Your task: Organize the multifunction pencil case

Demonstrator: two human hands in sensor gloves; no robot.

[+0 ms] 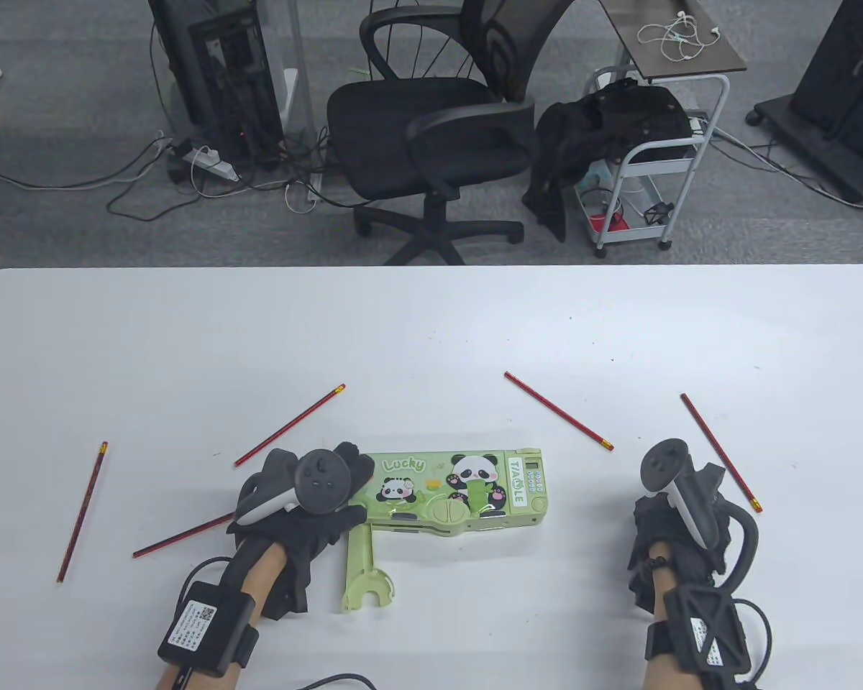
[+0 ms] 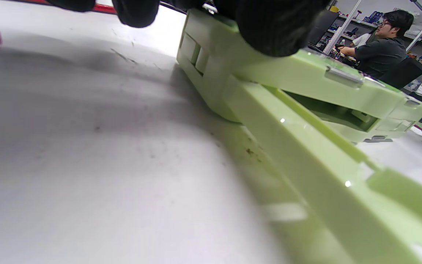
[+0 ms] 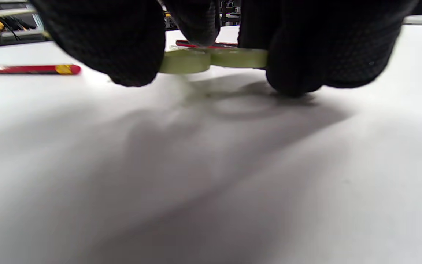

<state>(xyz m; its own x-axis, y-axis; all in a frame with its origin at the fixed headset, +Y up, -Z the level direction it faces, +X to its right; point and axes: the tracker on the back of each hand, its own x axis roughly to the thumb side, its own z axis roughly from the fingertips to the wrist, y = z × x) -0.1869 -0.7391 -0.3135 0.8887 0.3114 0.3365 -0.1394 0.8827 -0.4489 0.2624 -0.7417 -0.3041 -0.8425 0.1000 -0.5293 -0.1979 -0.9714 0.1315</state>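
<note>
The green panda pencil case (image 1: pixel 467 492) lies flat in the middle of the table near the front, and it also shows far off in the right wrist view as the pencil case (image 3: pixel 211 59). A green slide-out arm (image 1: pixel 362 568) with a forked end sticks out of its near left side toward me. My left hand (image 1: pixel 349 489) holds the case's left end, with one finger pad (image 2: pixel 269 25) pressed on the lid. My right hand (image 1: pixel 663 503) rests on the table to the right of the case, its fingertips (image 3: pixel 123 47) down on the surface, holding nothing. Several red pencils lie loose around the case.
One pencil (image 1: pixel 291 435) lies behind my left hand, another pencil (image 1: pixel 183 535) passes under it, and a third pencil (image 1: pixel 83 510) is far left. To the right lie a pencil (image 1: pixel 557 411) and a pencil (image 1: pixel 719 453) beside my right hand. An office chair (image 1: pixel 431 122) stands beyond the table.
</note>
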